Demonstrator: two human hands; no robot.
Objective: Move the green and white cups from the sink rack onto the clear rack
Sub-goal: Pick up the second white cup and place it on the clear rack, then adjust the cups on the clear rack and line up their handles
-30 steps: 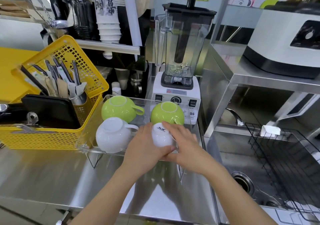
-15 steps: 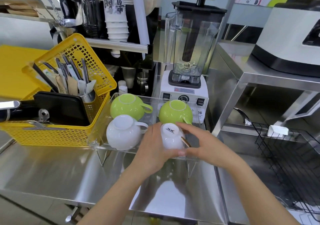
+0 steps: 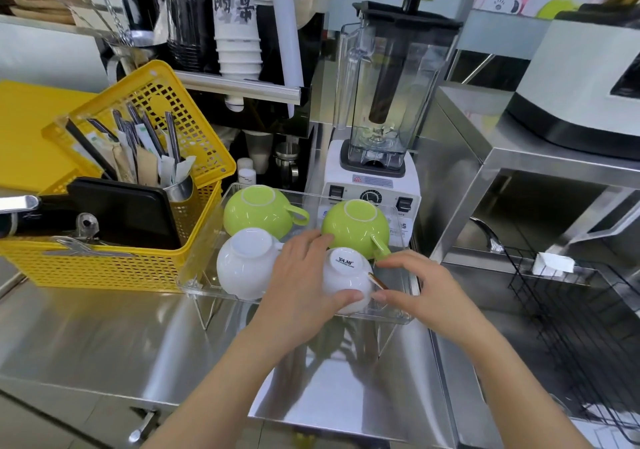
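Observation:
A clear rack on wire legs stands on the steel counter. Upside down in it are two green cups at the back and a white cup at the front left. A second white cup, with a printed base and a gold-trimmed handle pointing right, rests at the front right. My left hand wraps its left side, thumb on the front. My right hand curves thumb and forefinger around the handle, thumb tip against the cup. The black wire sink rack at the right holds no cups.
A yellow basket with cutlery and a black tray presses against the clear rack's left side. A blender stands right behind the rack. The sink basin lies to the right, under a steel shelf that carries an appliance.
My right hand has slid from over the white cup to its right side, and the gold-trimmed handle now shows. My left hand has stayed on the cup. The camera has come closer.

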